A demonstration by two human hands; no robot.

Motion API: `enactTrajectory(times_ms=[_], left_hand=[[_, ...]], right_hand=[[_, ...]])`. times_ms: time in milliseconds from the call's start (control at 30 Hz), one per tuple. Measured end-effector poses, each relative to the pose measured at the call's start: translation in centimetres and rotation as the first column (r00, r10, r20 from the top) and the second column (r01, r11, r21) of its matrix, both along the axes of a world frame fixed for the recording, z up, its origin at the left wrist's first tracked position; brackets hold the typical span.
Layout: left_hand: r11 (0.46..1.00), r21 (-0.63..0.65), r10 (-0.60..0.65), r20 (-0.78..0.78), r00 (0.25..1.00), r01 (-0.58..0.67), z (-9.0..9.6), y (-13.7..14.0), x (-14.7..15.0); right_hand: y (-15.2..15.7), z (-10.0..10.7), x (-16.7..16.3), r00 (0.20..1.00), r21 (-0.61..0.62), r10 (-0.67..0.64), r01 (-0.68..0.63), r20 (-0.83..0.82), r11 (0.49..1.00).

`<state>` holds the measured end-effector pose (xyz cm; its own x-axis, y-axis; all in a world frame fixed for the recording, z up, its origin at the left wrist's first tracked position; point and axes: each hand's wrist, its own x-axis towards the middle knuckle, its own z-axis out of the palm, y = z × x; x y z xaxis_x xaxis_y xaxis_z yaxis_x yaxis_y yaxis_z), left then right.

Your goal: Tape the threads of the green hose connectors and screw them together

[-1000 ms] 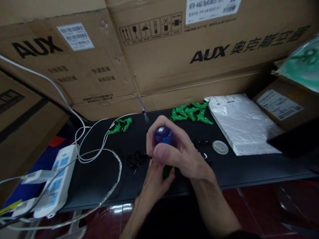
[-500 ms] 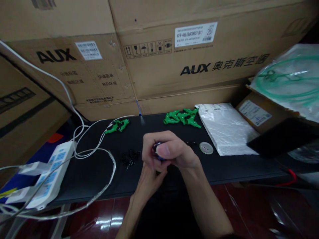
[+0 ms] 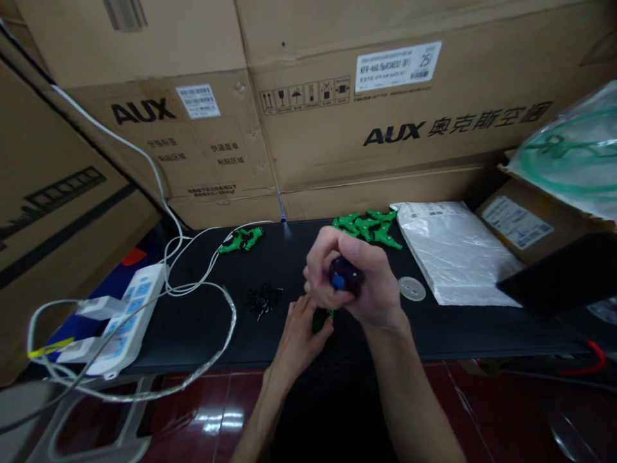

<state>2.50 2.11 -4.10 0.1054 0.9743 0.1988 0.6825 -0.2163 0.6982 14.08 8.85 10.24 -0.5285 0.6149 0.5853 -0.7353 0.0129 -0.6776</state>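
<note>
A camera worn on the head looks forward and down at close range over the left hand (image 3: 301,331) and right hand (image 3: 380,292), facing a cardboard box (image 3: 313,151) beyond.

In the right hand (image 3: 373,280), the handle (image 3: 348,273) is looking like smooth, glossy plastic. Beyond that grip, the green parts (image 3: 364,227) are looking like plastic, the carton (image 3: 322,170) is showing matt cardboard. To its right, the pouch (image 3: 450,251) is gleaming, wrinkled; to its left, the strip (image 3: 139,315) is showing smooth plastic. Beneath, the table (image 3: 193,328) is looking smooth, mostly matt.
</note>
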Motion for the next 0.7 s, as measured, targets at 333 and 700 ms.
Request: enactTrajectory(times_ms=[333, 700], left_hand=[[0.999, -0.042, 0.002, 0.021, 1.000, -0.001, 0.18, 0.01, -0.06], [0.999, -0.030, -0.033, 0.061, 0.998, 0.035, 0.32, 0.07, -0.28]], right_hand=[[0.14, 0.24, 0.63, 0.986, 0.071, -0.159, 0.155, 0.053, 0.985], [0.83, -0.30, 0.24, 0.983, -0.030, -0.181, 0.181, -0.014, 0.983]])
